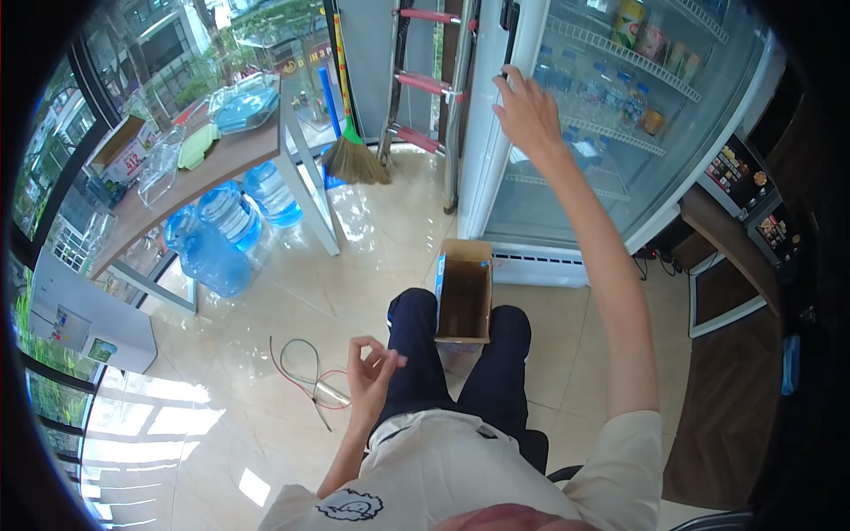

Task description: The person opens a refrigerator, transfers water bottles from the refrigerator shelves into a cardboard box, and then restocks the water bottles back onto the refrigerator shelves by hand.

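Observation:
My right hand [529, 111] is stretched out to the glass-door fridge [567, 208], fingers hooked at the lower end of the dark door handle [508, 31]. The fridge door looks closed. Near my left thigh, my left hand [372, 367] is raised with its fingers curled and thumb and fingertips together; nothing shows in it. Between my knees stands an open cardboard box [465, 301], with no contents visible in it. Behind the glass are several water bottles [611, 88] and a yellow can [629, 22] on wire shelves.
A ladder [425, 84] and a broom [354, 159] stand left of the fridge. Large water jugs [212, 257] sit under a table [257, 146] bearing plastic containers [243, 106]. A looped cable [314, 380] lies on the floor. At right is a wooden counter [730, 243].

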The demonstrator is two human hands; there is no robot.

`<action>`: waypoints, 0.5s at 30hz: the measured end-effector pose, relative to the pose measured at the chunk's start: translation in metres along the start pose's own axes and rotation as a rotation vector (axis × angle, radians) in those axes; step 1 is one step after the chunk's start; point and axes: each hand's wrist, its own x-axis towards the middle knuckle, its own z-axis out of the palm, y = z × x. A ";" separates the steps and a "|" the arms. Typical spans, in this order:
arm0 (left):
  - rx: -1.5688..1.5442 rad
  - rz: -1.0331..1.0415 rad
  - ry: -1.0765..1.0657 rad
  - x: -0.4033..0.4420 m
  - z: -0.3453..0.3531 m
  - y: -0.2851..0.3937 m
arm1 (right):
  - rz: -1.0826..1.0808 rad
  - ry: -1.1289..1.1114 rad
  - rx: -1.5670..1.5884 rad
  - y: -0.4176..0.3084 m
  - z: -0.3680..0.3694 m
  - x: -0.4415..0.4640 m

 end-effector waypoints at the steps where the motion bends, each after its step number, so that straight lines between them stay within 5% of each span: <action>1: -0.014 0.019 0.021 -0.001 -0.005 -0.002 | -0.040 -0.019 -0.123 0.003 -0.001 0.019; 4: -0.025 0.033 0.099 -0.010 -0.015 0.005 | -0.054 -0.339 -0.385 0.001 -0.015 0.053; 7: -0.015 0.085 0.134 -0.019 -0.028 0.000 | -0.002 -0.424 -0.396 -0.006 -0.011 0.057; 15: 0.154 0.184 0.165 -0.045 -0.049 0.008 | 0.124 -0.271 -0.289 -0.005 0.057 0.060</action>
